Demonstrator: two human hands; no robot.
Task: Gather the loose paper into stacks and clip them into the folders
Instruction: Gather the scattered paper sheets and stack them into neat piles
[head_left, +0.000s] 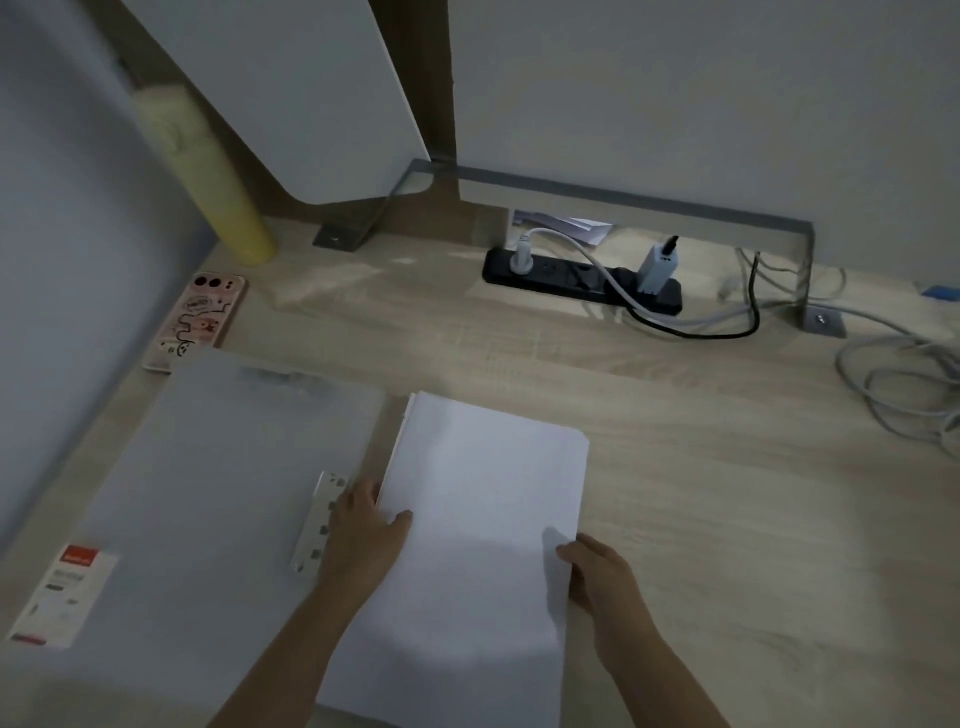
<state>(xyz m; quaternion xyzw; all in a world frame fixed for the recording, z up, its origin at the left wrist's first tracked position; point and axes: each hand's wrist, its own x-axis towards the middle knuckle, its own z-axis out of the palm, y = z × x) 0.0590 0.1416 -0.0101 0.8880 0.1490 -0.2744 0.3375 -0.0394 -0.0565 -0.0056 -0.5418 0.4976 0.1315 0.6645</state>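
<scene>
A stack of white paper (483, 519) lies on the wooden desk in front of me. My left hand (363, 535) grips its left edge, thumb on top of the sheets. My right hand (602, 577) holds the right edge, fingers curled at the side of the stack. Left of the paper lies a grey translucent folder (208, 493), flat, with a metal clip bar (317, 519) near its right edge and a red-and-white label (62, 597) at its lower left. My left hand lies partly over the clip bar.
A pink phone (195, 322) lies at the far left beside a yellow roll (208, 176). A black power strip (582, 283) with plugs sits at the back under a metal bracket. Loose cables (898, 384) coil at the right.
</scene>
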